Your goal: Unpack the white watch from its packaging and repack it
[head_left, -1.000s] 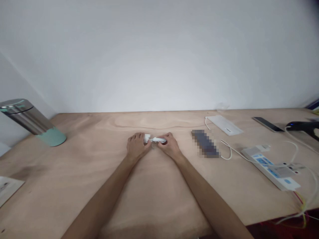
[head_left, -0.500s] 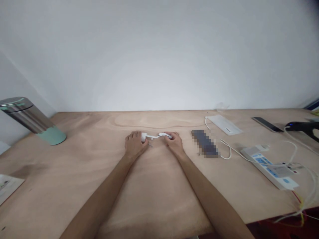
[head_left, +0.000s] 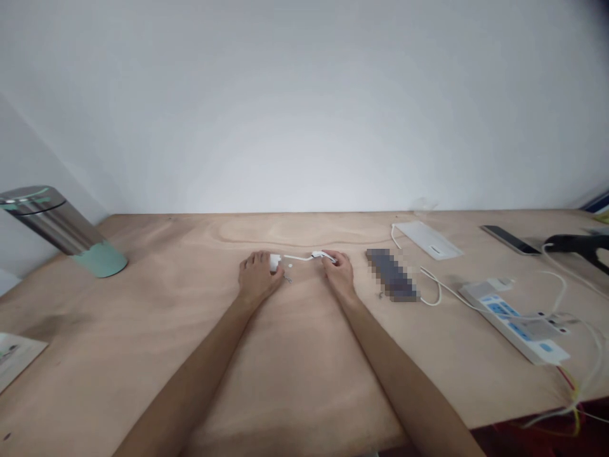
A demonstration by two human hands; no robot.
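Note:
My left hand [head_left: 257,273] rests on the table with its fingers closed round a small white block [head_left: 275,262], which looks like a charger. My right hand [head_left: 339,271] pinches a white cable [head_left: 323,255], partly folded or bundled at the fingers. The cable's straight free end [head_left: 297,258] points left toward the block, with a narrow gap between them. Below that gap lie a tiny white round piece [head_left: 290,265] and a small thin metal-looking bit [head_left: 288,280], too small to name.
Right of my hands lie a pixelated dark object [head_left: 392,274], a white flat pouch-like piece [head_left: 428,240], a phone [head_left: 510,239] and a power strip [head_left: 514,320] with loose cables. A steel-and-green tumbler [head_left: 71,231] stands left; a printed paper [head_left: 19,355] lies nearer.
My right hand has moved slightly right with the cable. The cable's end, earlier at the white block, is now apart from it. My left hand has stayed put.

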